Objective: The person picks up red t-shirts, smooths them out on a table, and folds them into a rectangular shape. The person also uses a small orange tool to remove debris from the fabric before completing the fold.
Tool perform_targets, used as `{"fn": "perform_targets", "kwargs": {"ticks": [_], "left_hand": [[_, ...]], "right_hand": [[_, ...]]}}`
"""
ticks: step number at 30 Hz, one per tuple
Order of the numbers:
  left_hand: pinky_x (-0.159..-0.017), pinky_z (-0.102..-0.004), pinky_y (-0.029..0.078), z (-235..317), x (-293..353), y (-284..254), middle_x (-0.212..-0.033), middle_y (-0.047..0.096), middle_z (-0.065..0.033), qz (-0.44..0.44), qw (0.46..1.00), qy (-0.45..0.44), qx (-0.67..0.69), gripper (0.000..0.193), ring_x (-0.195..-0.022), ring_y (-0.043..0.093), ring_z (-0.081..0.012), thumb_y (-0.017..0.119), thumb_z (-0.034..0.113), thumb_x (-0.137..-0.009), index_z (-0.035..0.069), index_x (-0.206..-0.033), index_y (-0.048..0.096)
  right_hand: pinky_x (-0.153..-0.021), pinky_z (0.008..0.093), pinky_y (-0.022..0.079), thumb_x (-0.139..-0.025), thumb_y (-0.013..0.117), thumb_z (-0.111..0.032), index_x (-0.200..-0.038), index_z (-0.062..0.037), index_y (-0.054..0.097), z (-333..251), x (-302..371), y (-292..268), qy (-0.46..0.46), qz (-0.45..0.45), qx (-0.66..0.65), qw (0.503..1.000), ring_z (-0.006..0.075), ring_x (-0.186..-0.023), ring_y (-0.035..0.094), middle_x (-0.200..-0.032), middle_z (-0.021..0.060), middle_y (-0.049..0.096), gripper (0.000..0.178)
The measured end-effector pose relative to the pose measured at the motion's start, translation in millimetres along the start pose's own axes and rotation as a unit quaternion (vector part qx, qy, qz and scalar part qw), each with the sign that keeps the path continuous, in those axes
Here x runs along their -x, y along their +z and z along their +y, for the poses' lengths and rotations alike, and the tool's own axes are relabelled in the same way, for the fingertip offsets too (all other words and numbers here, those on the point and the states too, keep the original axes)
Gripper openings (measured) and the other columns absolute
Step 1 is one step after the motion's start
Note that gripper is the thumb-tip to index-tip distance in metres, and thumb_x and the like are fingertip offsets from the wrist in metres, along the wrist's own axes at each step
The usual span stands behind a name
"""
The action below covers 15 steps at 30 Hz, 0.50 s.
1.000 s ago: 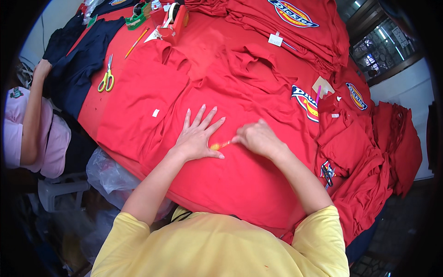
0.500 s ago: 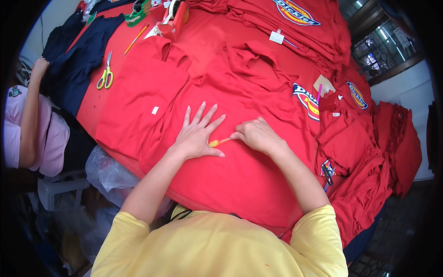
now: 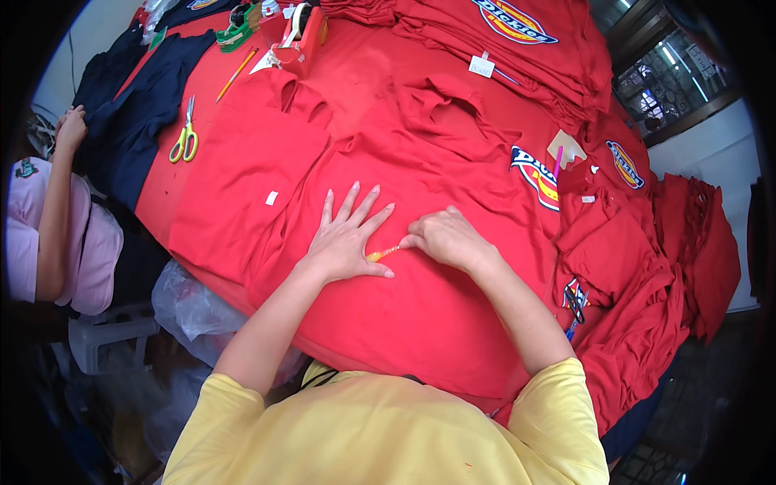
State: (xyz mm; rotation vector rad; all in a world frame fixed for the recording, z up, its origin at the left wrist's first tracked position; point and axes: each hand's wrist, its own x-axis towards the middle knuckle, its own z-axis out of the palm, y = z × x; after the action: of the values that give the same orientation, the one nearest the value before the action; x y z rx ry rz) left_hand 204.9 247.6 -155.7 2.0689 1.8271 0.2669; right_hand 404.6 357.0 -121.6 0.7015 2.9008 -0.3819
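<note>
A red shirt (image 3: 388,315) is spread over the table in front of me. My left hand (image 3: 343,246) lies flat on it, fingers spread. From beside the left thumb, a slim orange-yellow piece (image 3: 380,255) runs to the fingertips of my right hand (image 3: 444,238). The right hand is curled, its thumb and fingers pinched at that piece's right end; its exact kind is too small to make out. A small white tag (image 3: 272,197) lies on the red cloth to the left.
Yellow-handled scissors (image 3: 185,141), an orange pencil (image 3: 236,75) and a red tape dispenser (image 3: 299,44) lie toward the far left. Red shirts (image 3: 525,73) are stacked at the far right, with more heaped at the right. Another person's arm (image 3: 56,178) rests near dark clothing (image 3: 153,89).
The right hand has shifted very slightly left, still pinching the piece's end. The left hand stays flat in nearly the same place. The other person's hand has moved slightly.
</note>
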Motion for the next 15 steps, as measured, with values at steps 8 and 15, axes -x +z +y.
{"fn": "perform_targets", "kwargs": {"ticks": [8,15], "left_hand": [[-0.120,-0.0591,-0.003,0,1,0,-0.164,0.012,-0.0074,0.000,1.000,0.000,-0.004,0.116,-0.152,0.002,-0.0322,0.079,0.068,-0.058,0.025,-0.154,0.030],[-0.120,-0.0587,-0.003,1,0,0,-0.164,0.012,-0.0072,0.001,1.000,0.000,-0.007,0.116,-0.152,0.002,-0.0318,0.080,0.067,-0.058,0.026,-0.154,0.030]], "right_hand": [[-0.076,0.0467,0.047,-0.094,0.058,-0.040,-0.084,-0.0090,0.070,-8,-7,-4,0.012,-0.010,-0.005,1.000,0.0304,-0.082,0.067,-0.083,0.0091,0.070,0.034],[-0.078,0.0435,0.045,-0.094,0.055,-0.042,-0.086,-0.0119,0.072,6,1,-1,0.058,0.032,0.058,0.996,0.0264,-0.084,0.068,-0.083,0.0063,0.070,0.035]]}}
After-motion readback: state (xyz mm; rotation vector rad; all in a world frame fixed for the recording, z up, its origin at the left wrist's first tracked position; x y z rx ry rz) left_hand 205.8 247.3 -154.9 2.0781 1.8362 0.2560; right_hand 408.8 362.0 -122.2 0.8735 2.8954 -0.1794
